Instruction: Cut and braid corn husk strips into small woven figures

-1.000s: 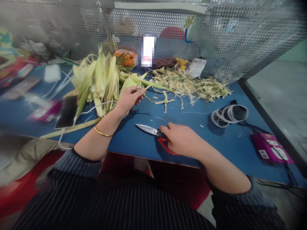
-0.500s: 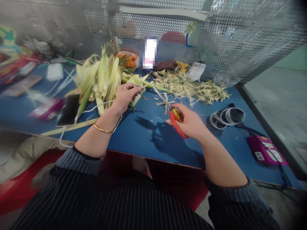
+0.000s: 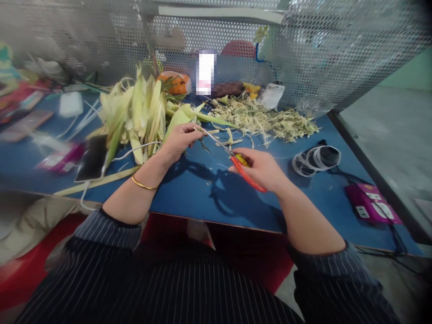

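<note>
My left hand [image 3: 184,137] is closed in a pinch on a corn husk piece [image 3: 182,114], with the fingertips covering part of it. My right hand [image 3: 258,166] grips a pair of scissors [image 3: 245,173] with red handles and a bit of yellow inside. Their blades point up and left, and the tips reach the fingertips of my left hand. To the left lies a big pile of pale green corn husks [image 3: 143,108]. Beyond the scissors is a heap of shredded husk trimmings [image 3: 256,119], with several loose strips in front of it.
A spool of white thread [image 3: 315,159] and a purple power strip [image 3: 373,202] sit at the right. On the left, a dark phone [image 3: 92,158] is plugged into a white cable. An orange packet [image 3: 175,83] stands at the back, before a perforated metal screen [image 3: 128,40].
The scissors have moved left, and their blades, slightly apart before, now look closer together at my left fingertips. My left hand has shifted slightly down. The whole view has turned a little.
</note>
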Available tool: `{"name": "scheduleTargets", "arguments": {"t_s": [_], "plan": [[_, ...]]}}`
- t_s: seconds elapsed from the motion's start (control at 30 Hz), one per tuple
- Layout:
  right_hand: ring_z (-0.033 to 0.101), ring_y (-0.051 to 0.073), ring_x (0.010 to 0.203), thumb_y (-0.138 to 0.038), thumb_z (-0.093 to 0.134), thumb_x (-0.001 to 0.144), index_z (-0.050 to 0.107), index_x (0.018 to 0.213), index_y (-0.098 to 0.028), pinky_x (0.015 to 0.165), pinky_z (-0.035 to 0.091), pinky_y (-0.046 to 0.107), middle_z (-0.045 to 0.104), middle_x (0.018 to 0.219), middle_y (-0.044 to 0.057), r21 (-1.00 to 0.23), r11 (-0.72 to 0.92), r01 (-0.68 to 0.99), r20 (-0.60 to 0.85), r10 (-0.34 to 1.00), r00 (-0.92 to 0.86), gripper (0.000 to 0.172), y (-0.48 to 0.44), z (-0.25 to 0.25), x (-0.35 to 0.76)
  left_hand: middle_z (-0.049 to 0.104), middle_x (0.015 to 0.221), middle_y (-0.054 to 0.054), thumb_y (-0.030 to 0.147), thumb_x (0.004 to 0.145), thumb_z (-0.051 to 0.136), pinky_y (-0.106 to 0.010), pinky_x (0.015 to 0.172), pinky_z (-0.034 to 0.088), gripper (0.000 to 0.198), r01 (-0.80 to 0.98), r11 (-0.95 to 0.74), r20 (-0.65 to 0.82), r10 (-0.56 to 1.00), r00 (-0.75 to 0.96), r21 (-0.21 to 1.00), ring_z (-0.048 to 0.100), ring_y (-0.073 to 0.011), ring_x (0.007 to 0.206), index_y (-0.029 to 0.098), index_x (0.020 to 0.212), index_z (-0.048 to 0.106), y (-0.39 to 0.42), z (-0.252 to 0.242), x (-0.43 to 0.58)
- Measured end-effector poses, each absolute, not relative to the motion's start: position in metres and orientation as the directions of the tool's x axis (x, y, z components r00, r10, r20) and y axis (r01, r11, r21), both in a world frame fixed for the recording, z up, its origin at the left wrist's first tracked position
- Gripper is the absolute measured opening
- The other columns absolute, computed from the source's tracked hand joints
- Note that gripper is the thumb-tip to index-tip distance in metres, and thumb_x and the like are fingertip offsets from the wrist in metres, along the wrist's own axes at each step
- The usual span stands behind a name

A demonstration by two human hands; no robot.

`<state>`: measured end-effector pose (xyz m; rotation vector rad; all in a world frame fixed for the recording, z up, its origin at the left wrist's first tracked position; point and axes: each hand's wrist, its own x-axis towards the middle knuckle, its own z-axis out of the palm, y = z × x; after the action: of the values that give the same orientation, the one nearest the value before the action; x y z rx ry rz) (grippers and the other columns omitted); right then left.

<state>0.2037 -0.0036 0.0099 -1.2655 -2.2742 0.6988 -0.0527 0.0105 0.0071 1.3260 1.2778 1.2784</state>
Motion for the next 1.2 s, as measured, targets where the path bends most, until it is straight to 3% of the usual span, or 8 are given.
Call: {"name": "scheduleTargets", "arguments": {"t_s": [0.17,0.5,0.83,1.07,1.2], "plan": [[0.062,0.018,0.075,-0.053,0.073,0.076,0.074,0.107,-0.020,0.070,0.048,0.030,0.073,0.090,0.004,-0.649,0.435,0.624,0.111,0.865,-0.489,0.046,-0.0045,0.0102,0.2032,0.052,0.057,0.002,0.023,0.071,0.071,-0.025,0.051,0.031,0.003,0.087,-0.101,0.103,0.994,-0.024,0.991,0.041,-0.0089,0.052,0.021,0.069,0.072,0.0129,0.0020,-0.0537],[0.049,0.013,0.059,-0.059,0.071,0.075,0.074,0.107,-0.020,0.057,0.040,0.026,0.064,0.070,0.000,-0.685,0.384,0.619,0.052,0.873,-0.484,0.051,-0.0037,0.0064,0.2052,0.054,0.057,0.001,0.025,0.072,0.071,-0.026,0.052,0.033,0.007,0.083,-0.058,0.061,0.998,-0.034,0.995,0.047,-0.0101,0.055,0.020,0.068,0.070,0.0130,0.0005,-0.0538],[0.057,0.016,0.069,-0.058,0.070,0.078,0.074,0.102,-0.019,0.061,0.044,0.026,0.070,0.081,0.003,-0.667,0.419,0.616,0.089,0.865,-0.493,0.046,-0.0068,0.0061,0.2046,0.051,0.053,0.001,0.024,0.072,0.071,-0.025,0.048,0.032,0.009,0.086,-0.051,0.054,0.998,-0.031,0.995,0.040,-0.0081,0.051,0.016,0.069,0.069,0.0138,-0.0004,-0.0553],[0.055,0.016,0.066,-0.062,0.069,0.078,0.074,0.102,-0.018,0.062,0.044,0.028,0.068,0.077,0.003,-0.666,0.411,0.622,0.111,0.880,-0.462,0.051,-0.0065,0.0081,0.2047,0.057,0.058,0.000,0.027,0.070,0.075,-0.023,0.049,0.040,0.011,0.049,0.007,-0.006,1.000,-0.020,0.999,0.050,-0.0089,0.051,0.018,0.073,0.070,0.0139,0.0003,-0.0544],[0.047,0.013,0.059,-0.064,0.071,0.074,0.072,0.108,-0.018,0.058,0.042,0.029,0.063,0.072,0.001,-0.743,0.333,0.580,0.153,0.929,-0.337,0.058,-0.0050,0.0086,0.2017,0.068,0.068,-0.004,0.030,0.075,0.072,-0.024,0.057,0.048,0.016,-0.042,0.080,-0.080,0.997,-0.007,0.996,0.063,-0.0121,0.062,0.016,0.081,0.070,0.0135,0.0001,-0.0539]]}}
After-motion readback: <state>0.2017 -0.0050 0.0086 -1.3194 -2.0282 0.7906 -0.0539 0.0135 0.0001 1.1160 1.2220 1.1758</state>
